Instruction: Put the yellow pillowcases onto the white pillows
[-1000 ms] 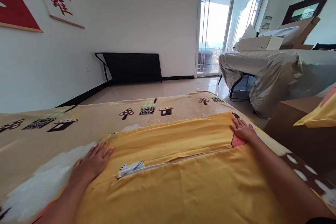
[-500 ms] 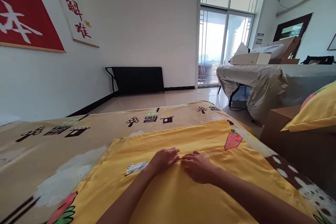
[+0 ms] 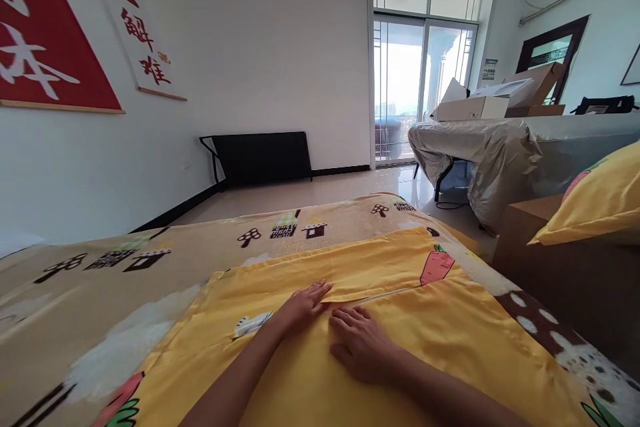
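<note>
A yellow pillowcase (image 3: 300, 380) with carrot and cat prints lies spread flat before me. Across it runs a slit with a thin whitish edge (image 3: 385, 294), ending near a printed carrot (image 3: 437, 267). My left hand (image 3: 304, 304) rests on the cloth at the left part of this slit, fingers stretched forward. Just below the slit, my right hand (image 3: 361, 341) lies palm down with its fingers slightly bent and its thumb apart. A small gap separates the two hands. Whatever is under the palms is hidden.
Beneath the pillowcase is a beige patterned blanket (image 3: 165, 307). To the right, a yellow cushion (image 3: 600, 203) sits on a brown cardboard box (image 3: 540, 253). Farther back stand a plastic-covered table (image 3: 465, 140) with boxes and a black folded frame (image 3: 265, 157) against the wall.
My right hand has drawn back toward me, off the slit. The hands, close together at the slit before, are now farther apart. The view has shifted slightly.
</note>
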A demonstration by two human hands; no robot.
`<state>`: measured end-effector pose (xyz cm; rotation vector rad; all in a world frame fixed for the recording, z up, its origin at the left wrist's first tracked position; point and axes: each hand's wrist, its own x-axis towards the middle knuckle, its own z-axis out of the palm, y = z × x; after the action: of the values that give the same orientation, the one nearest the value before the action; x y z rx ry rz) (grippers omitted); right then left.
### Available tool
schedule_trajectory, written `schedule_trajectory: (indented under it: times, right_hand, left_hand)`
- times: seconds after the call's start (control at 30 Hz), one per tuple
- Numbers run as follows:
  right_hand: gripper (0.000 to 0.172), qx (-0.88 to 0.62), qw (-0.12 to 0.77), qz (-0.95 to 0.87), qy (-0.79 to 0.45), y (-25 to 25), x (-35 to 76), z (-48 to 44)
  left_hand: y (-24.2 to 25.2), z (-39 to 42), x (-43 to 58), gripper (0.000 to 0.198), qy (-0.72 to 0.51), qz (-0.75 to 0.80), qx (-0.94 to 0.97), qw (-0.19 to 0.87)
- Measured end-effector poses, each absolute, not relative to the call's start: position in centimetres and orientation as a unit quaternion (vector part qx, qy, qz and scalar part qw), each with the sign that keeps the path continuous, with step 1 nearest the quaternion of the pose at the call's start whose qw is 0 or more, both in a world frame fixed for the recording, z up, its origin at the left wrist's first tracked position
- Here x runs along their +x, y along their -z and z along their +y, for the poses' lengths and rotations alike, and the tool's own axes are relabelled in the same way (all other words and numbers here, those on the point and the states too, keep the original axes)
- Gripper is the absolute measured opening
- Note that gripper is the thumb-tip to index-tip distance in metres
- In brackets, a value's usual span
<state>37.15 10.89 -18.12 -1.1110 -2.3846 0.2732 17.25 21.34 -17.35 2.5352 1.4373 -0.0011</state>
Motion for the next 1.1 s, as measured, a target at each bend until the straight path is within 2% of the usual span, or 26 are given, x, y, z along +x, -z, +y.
schedule_trajectory:
  times: [0.27,0.5,0.7,0.97,1.1]
  right_hand:
    - [0.029,-0.402,0.21,-0.887,-0.086,18.4,36.9,11.2]
    - [0.031,-0.397,0.172,-0.898,-0.079,18.0,35.8,10.3]
    - [0.026,-0.356,0.138,-0.922,-0.064,18.7,34.8,10.3]
    - [0.016,-0.23,0.139,-0.962,-0.041,20.8,33.3,10.3]
    - [0.036,-0.289,0.164,-0.943,-0.005,18.9,33.8,10.0]
  left_hand:
    - [16.4,21.8,19.0,0.055,0.044,0.472,0.872,0.125]
    - [17.0,24.8,19.5,0.057,0.091,0.534,0.831,0.124]
    - [17.6,27.7,19.6,0.061,0.059,0.598,0.795,0.079]
    - [18.8,29.4,20.1,0.058,-0.037,0.668,0.743,0.04]
    - [18.0,29.6,18.5,0.07,-0.083,0.655,0.744,0.103]
